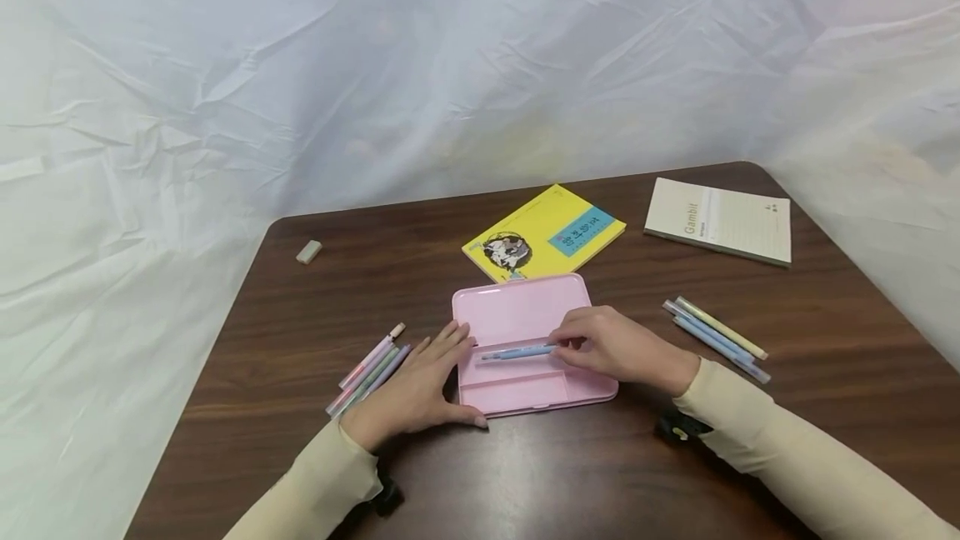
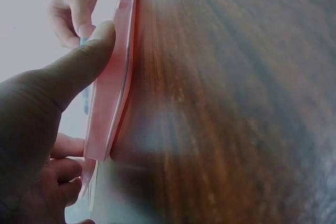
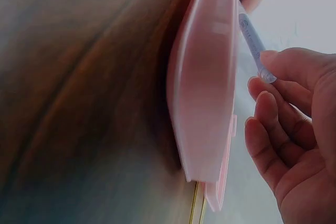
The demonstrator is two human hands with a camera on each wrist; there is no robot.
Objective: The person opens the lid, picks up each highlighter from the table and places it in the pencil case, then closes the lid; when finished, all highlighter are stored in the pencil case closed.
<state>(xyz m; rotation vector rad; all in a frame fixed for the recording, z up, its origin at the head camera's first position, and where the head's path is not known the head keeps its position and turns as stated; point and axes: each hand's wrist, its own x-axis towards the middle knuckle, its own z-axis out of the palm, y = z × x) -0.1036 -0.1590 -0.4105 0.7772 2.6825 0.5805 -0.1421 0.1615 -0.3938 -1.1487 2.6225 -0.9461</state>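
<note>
A pink pencil case lies on the table with its lid folded back. My left hand rests against the case's left end, fingers spread; in the left wrist view its thumb touches the front wall. Over the case's long compartment, my right hand pinches a slim blue pen by its right end between thumb and fingers. In the right wrist view, the pen slants beside the case wall, its far end hidden. Several pens lie just left of my left hand.
Several blue and yellow pens lie to the right of my right hand. Behind the case is a yellow booklet, with a cream notebook farther right. A white eraser sits at the back left. White sheeting surrounds the table.
</note>
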